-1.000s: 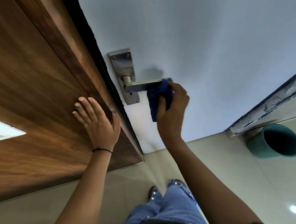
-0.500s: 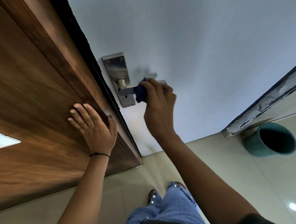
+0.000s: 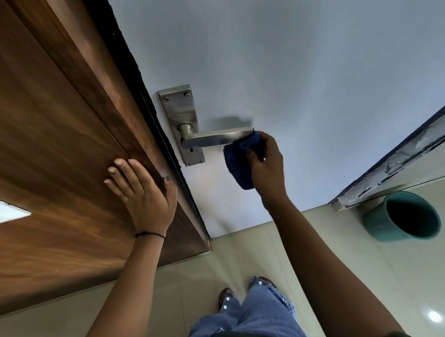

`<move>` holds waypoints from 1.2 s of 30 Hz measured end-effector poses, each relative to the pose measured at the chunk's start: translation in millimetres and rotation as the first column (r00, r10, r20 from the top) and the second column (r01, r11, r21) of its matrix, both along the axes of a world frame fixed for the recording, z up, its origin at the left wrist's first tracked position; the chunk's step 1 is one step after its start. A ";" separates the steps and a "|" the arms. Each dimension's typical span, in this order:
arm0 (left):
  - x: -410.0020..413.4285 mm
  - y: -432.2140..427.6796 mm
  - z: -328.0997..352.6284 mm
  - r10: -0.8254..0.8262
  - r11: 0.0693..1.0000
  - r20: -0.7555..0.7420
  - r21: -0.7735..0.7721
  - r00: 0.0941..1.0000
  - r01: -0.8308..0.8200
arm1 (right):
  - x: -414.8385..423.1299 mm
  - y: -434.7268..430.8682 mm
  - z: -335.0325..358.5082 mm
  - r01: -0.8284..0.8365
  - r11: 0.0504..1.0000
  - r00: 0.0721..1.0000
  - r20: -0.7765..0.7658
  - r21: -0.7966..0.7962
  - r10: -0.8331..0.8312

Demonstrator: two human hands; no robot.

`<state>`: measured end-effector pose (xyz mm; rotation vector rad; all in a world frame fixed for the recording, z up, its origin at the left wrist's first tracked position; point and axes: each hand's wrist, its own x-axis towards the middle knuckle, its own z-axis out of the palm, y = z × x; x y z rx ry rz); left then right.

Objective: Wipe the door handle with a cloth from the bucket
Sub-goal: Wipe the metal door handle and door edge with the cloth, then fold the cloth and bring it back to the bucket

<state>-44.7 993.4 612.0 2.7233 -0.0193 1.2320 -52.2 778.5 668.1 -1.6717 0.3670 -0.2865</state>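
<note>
A steel lever door handle (image 3: 209, 139) sticks out to the right from its back plate (image 3: 179, 111) on the pale grey door. My right hand (image 3: 266, 163) grips a dark blue cloth (image 3: 239, 165) and presses it against the free end of the lever. The cloth hangs down below the lever tip. My left hand (image 3: 142, 193) lies flat with spread fingers on the brown wooden frame (image 3: 48, 151) to the left of the handle. A teal bucket (image 3: 402, 217) stands on the floor at the right; its inside is dark.
A beige tiled floor (image 3: 246, 257) runs below the door. My feet and blue jeans (image 3: 252, 318) are at the bottom centre. A worn, peeling ledge (image 3: 396, 164) runs diagonally above the bucket at the right.
My right hand slid the cloth from near the handle's base, half a second ago, out to the lever's tip. My left hand stays on the wooden frame.
</note>
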 end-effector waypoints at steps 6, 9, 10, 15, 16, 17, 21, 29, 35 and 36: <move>-3.6 -1.0 0.5 0.027 1.000 -0.043 0.008 0.999 -0.027 | 5.3 41.3 -8.2 -0.054 0.922 0.988 -0.110 0.382 0.104; -8.9 -2.1 3.6 0.046 0.999 -0.082 0.001 0.996 -0.046 | 2.0 62.9 -6.5 -0.161 0.898 0.969 -0.106 0.409 0.222; -11.0 -3.4 5.2 0.049 0.999 -0.095 -0.013 0.994 -0.050 | 1.4 62.4 -6.9 -0.179 0.893 0.965 -0.101 0.412 0.240; -35.1 -40.0 8.4 -0.054 0.966 -0.221 -0.259 0.974 -0.006 | -19.0 -0.8 -24.3 -0.130 0.913 0.967 -0.153 0.387 0.203; -42.1 -52.7 4.5 -0.099 0.954 -0.254 -0.301 0.962 0.018 | -27.0 -18.7 -28.0 -0.104 0.908 0.971 -0.158 0.407 0.182; -49.6 -69.1 0.9 -0.154 0.942 -0.282 -0.331 0.947 0.055 | -37.5 -39.1 -29.8 -0.078 0.898 0.974 -0.158 0.432 0.160; -72.2 -143.6 -10.5 -0.450 0.860 -0.365 -0.421 0.815 0.286 | -92.6 -125.5 -36.3 -0.004 0.870 0.985 -0.148 0.494 0.089; -132.1 -340.9 21.6 -0.881 0.470 -0.468 -0.852 0.066 0.231 | -227.8 -294.1 -31.3 0.343 0.791 0.939 -0.192 0.506 -0.284; -198.4 -463.3 21.3 -0.894 0.357 -0.391 -0.917 -0.218 0.179 | -292.0 -378.0 -21.4 0.585 0.657 0.805 -0.238 0.475 -0.544; -202.8 -474.8 19.1 -0.896 0.351 -0.386 -0.918 -0.220 0.183 | -297.0 -386.2 -22.7 0.614 0.634 0.782 -0.252 0.471 -0.570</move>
